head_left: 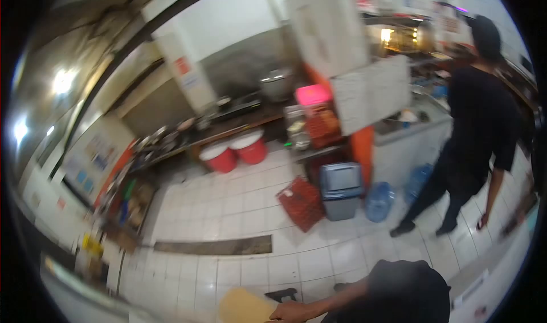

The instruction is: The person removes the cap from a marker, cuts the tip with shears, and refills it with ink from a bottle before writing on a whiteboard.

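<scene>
Gripping yellowish flat piece (pixel 244 307) by its edge with closely curled right hand (pixel 289 311) (about left hand, cannot tell), over tiled floor (pixel 205 212). Farther, seeing red buckets (pixel 249 149) below front edge of counter (pixel 239 127), and silver pot (pixel 277 87) near its right corner.

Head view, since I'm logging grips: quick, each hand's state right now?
Left hand: out of view, so cannot be told.
Right hand: closed, holding a tan object by its edge; what it is, I cannot tell.
</scene>
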### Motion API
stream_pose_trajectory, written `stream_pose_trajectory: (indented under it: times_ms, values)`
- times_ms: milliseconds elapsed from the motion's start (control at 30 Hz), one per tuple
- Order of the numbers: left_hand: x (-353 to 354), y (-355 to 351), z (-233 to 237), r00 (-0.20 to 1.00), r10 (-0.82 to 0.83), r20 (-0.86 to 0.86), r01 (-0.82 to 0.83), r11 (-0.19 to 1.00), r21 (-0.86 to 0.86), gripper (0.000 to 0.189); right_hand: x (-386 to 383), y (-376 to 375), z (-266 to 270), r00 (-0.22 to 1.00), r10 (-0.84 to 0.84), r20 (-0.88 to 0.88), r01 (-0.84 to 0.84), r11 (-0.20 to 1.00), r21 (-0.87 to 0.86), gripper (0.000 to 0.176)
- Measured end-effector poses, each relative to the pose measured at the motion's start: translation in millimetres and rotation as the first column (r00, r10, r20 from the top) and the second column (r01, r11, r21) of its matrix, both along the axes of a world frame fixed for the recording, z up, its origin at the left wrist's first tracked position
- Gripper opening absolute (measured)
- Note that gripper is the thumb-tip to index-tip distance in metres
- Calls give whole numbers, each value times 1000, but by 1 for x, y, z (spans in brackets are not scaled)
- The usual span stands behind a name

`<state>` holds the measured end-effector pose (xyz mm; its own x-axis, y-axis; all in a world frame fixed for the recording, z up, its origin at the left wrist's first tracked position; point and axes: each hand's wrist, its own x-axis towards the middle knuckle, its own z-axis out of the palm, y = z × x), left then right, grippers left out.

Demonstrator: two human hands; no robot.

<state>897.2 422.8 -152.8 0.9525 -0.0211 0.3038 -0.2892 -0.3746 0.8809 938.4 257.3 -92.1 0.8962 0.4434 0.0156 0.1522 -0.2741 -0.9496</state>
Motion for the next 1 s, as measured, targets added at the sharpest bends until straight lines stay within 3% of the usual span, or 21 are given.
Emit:
stream_pose_trajectory:
  times_ms: [33, 100, 133, 200, 233, 267, 400, 433, 467, 500, 567, 600, 733, 767, 800, 833, 867, 900, 933, 967, 1000]
  values:
    - [3, -26, 30, 970, -123, -209, 104, 989, -101, 29, -5, -17, 3, 995, -74, -72, 77, 996, 38, 30]
    - [-12, -66, 88, 750, -324, -577, 171, 937, -303, 37, -23, -54, 13, 964, -151, -218, 179, 977, 115, 46]
    - [-11, -76, 81, 732, -304, -610, 287, 949, -130, 41, -34, -68, 10, 958, -216, -188, 227, 973, 35, 40]
    - [-19, -93, 60, 733, -261, -629, 481, 852, 207, 50, -69, -100, -4, 941, -324, -94, 309, 940, -141, 29]
    - [-18, -103, 53, 772, -337, -538, 528, 812, 249, 48, -69, -129, -52, 839, -510, 190, 542, 815, -206, 29]
    - [-13, -113, 46, 798, -414, -438, 563, 773, 294, 47, -70, -193, -80, 522, -639, 564, 820, 558, -126, 29]
    - [-27, -157, 25, 750, -658, -66, 605, 642, 470, 41, -157, -310, 26, 507, -734, 451, 861, 450, -235, 36]
    - [-40, -171, 20, 711, -703, 20, 592, 614, 523, 40, -174, -301, 36, 641, -678, 360, 760, 495, -421, 38]
    - [-48, -207, 31, 636, -772, 16, 679, 569, 464, 40, -185, -289, 45, 746, -618, 250, 628, 526, -574, 41]
    - [-55, -253, 51, 550, -834, 30, 756, 513, 405, 40, -202, -288, 49, 728, -652, 213, 642, 540, -544, 42]
    - [-88, -317, 73, 523, -852, -27, 778, 465, 422, 24, -241, -303, 47, 688, -714, 131, 670, 556, -492, 43]
    - [-110, -350, 82, 509, -859, -58, 791, 440, 425, 16, -263, -321, 39, 609, -781, 136, 732, 488, -475, 44]
    - [-187, -448, 108, 291, -942, -166, 909, 218, 355, 17, -369, -394, 18, 332, -926, 180, 891, 246, -380, 39]
    - [-200, -470, 104, 235, -958, -164, 932, 174, 319, 17, -400, -414, 6, 456, -802, 386, 789, 164, -592, 31]
    - [-211, -490, 91, 176, -972, -158, 951, 127, 281, 16, -448, -453, -21, 248, -793, 556, 863, -80, -499, 26]
    - [-191, -502, 38, 141, -987, -76, 954, 115, 277, 19, -505, -497, -36, 31, -711, 703, 872, -324, -367, 23]
    - [-177, -512, 29, 300, -845, -442, 944, 196, 265, 23, -562, -539, 1, -139, -635, 760, 753, -566, -335, 29]
    - [-157, -521, -3, 295, -866, -404, 949, 316, 17, 25, -588, -547, 76, -501, -754, 425, 803, -588, -96, 36]
    - [-145, -535, 5, 308, -839, -448, 928, 370, -56, 27, -599, -558, 78, -459, -768, 445, 835, -545, -79, 38]
    - [-144, -558, 51, 283, -849, -446, 924, 366, -111, 26, -605, -569, 77, -413, -783, 465, 869, -492, -57, 39]
    - [-128, -575, 77, 287, -900, -328, 801, 414, -433, 30, -602, -578, 73, -363, -799, 480, 904, -427, -27, 41]
